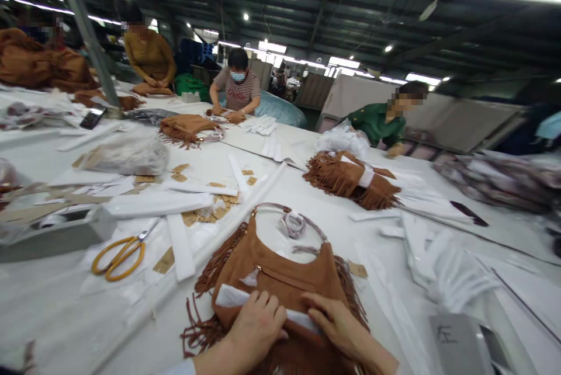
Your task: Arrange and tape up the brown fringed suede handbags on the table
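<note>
A brown suede fringed bag point(280, 273) lies on the white table point(333, 220) right in front of me, its wrapped strap point(294, 224) looped at the far side. A white foam strip point(234, 298) runs across the bag's front. My left hand point(256, 328) rests with fingers curled over that strip. My right hand point(339, 325) presses down on the strip's right part, fingers together and bent.
Yellow-handled scissors point(120, 253) lie to the left, near a tape dispenser point(52, 232), white foam strips point(179, 252) and paper tags point(164, 261). Other fringed bags point(350, 179) point(186, 128) sit farther back. Three people work across the table. White wrapping point(442, 270) is piled at the right.
</note>
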`<state>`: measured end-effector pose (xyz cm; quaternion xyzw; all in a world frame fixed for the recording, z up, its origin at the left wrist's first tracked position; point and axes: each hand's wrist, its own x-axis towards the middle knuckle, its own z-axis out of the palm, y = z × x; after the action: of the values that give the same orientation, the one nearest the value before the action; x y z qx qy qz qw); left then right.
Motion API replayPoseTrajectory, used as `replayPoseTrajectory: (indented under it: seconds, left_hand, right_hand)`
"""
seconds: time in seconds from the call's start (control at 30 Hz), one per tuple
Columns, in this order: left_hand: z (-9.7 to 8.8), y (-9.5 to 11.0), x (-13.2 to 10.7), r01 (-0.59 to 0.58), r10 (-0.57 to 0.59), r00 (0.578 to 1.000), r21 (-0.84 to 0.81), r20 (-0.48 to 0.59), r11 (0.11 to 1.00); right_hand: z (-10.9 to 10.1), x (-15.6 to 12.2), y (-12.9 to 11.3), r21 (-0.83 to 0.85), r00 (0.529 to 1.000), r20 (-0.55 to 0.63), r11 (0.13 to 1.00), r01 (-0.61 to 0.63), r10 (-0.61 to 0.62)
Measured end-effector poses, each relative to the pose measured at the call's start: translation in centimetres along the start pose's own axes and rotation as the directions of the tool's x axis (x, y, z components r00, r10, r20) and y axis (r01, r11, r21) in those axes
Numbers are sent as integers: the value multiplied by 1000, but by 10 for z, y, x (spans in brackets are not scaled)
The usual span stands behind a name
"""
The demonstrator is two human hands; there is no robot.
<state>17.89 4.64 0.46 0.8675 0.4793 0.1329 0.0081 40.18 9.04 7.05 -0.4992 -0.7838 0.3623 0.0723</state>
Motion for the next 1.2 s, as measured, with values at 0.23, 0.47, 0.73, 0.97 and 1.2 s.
replayPoseTrajectory:
  seconds: [0.23, 0.47, 0.73, 0.97, 1.2]
  left_hand:
    - [-2, -4, 1, -6, 14, 995, -70, 102, 998]
    - [-4, -8, 4, 28, -13, 990, -109, 137, 994]
    - [0, -10, 8, 33, -15, 984, -103, 178, 994]
    - [7, -12, 7, 44, -26, 988, -116, 150, 992]
    - [8, -14, 8, 50, -41, 997, -160, 59, 986]
  right_hand:
    - [-20, -47, 20, -151, 986, -31, 975, -165, 162]
    - [-6, -45, 29, -35, 982, -68, 983, -179, 176]
    - [-6, -43, 28, -105, 982, -57, 977, -184, 178]
    - [30, -34, -23, -322, 979, -201, 946, -33, -34]
    - [75, -10, 0, -322, 949, -308, 946, -44, -61]
